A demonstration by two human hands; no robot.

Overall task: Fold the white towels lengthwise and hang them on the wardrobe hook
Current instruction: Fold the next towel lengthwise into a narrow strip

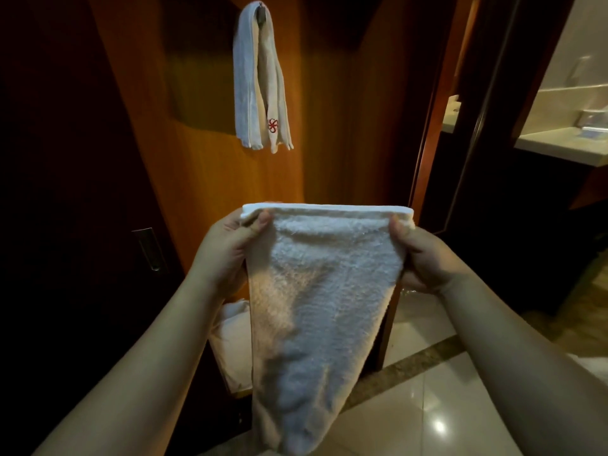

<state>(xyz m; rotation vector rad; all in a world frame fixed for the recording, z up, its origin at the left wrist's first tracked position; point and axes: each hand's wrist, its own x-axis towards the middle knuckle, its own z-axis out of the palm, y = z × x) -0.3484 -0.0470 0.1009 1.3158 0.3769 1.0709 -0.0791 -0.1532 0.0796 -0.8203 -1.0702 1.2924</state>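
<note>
I hold a white towel [316, 291] up in front of me by its top edge, and it hangs down doubled, narrowing toward the floor. My left hand [227, 248] pinches the top left corner between thumb and fingers. My right hand [421, 255] pinches the top right corner the same way. Above, another white towel [255, 83] with a red emblem is draped over a dark hook [260, 9] on the wooden wardrobe panel [345, 110].
More white cloth [232, 337] lies low behind the held towel, by the wardrobe's base. A dark door with a metal latch [149, 248] is at the left. A doorway at the right opens on a bathroom counter [559, 146]. The floor is glossy tile [444, 406].
</note>
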